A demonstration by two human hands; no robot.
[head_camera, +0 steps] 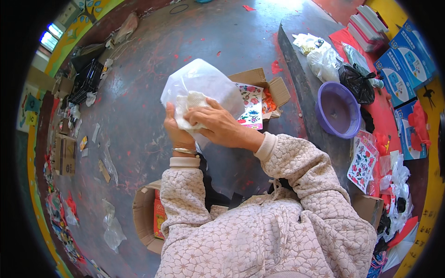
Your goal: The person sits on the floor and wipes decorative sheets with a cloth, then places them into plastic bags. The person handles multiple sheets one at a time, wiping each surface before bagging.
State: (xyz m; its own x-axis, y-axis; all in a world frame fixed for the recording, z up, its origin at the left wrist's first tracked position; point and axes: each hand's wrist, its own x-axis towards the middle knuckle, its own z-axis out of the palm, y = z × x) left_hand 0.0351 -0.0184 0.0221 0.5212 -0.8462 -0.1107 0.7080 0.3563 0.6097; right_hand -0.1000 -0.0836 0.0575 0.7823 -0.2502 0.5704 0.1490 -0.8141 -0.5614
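A translucent white sheet-like piece with angular edges is held out in front of my body; it looks like plastic, but its exact kind is unclear. My left hand grips its near left edge, the thumb up and the other fingers mostly hidden. On top of the piece lies a folded off-white cloth. My right hand presses this cloth down with bent fingertips. Just beyond my right wrist, a sheet of printed flower stickers leans out of an open cardboard box holding orange-red packets.
To the right, a raised ledge carries a purple basin with liquid, plastic bags and more sticker sheets. Another cardboard box stands by my left elbow. Plastic scraps litter the floor; a black crate is at left.
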